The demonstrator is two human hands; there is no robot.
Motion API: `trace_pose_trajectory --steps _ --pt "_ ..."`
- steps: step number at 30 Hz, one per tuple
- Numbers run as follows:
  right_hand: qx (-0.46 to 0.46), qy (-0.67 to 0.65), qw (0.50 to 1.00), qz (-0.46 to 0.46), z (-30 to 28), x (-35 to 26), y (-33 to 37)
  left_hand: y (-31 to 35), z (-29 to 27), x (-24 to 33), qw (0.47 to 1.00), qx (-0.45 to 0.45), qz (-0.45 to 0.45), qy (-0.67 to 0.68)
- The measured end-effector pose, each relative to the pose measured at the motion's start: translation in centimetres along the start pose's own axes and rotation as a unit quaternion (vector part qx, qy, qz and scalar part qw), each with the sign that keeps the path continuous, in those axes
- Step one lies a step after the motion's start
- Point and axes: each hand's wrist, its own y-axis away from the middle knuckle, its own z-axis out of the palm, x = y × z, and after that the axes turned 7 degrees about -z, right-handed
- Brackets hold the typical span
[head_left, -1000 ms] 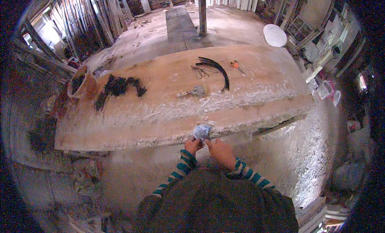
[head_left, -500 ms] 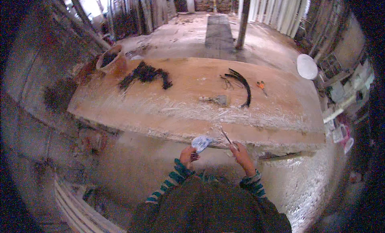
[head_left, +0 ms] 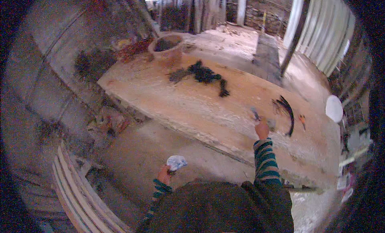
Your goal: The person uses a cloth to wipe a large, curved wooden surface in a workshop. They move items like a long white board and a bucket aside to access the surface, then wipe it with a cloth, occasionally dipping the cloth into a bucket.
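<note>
Low on the left, away from the table, my left hand (head_left: 163,175) is closed round a crumpled white-and-blue piece (head_left: 176,162), cloth or plastic; I cannot tell which. My right hand (head_left: 262,130) reaches over the dusty table (head_left: 160,106), closed on a thin knife-like tool (head_left: 255,113), blurred, its tip pointing away from me. Just right of that hand lies a greyish flat object (head_left: 272,124), partly hidden. Beyond it a curved black bundle of strands (head_left: 287,112) rests beside orange-handled scissors (head_left: 302,121). A tangled black fibrous heap (head_left: 204,74) lies farther left.
A wide clay pot (head_left: 166,48) stands at the table's far left corner. Past the far right edge are a dark post (head_left: 296,36) and a round white object (head_left: 333,108). Long pale boards (head_left: 76,189) lean at lower left, near my left arm.
My view has swung left. My right hand has moved forward from the table's near edge to over its top with the tool. My left hand has drawn back from the edge, still holding the crumpled piece.
</note>
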Motion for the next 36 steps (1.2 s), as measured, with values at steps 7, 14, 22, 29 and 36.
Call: trace_pose_trajectory --steps 7,14,22,29,36 --pt "-0.008 0.101 0.994 -0.048 2.9 7.0 -6.1 -1.8 -5.5 5.6 0.987 0.072 0.112 0.088" --pt "0.220 0.176 0.950 -0.136 2.2 8.4 -5.3 -4.6 -6.6 10.1 0.980 0.086 0.101 0.147" --pt "-0.102 0.087 0.919 -0.372 10.5 -23.0 -4.0 -14.3 -10.7 19.7 0.986 0.111 0.105 0.064" --pt "-0.226 0.072 0.879 -0.413 20.6 -38.0 -9.2 -22.0 -9.3 34.3 0.988 0.067 0.137 -0.001" --pt "-0.226 0.073 0.890 -0.390 25.8 -44.0 -10.4 -34.8 -13.0 50.8 0.964 0.036 0.241 -0.107"
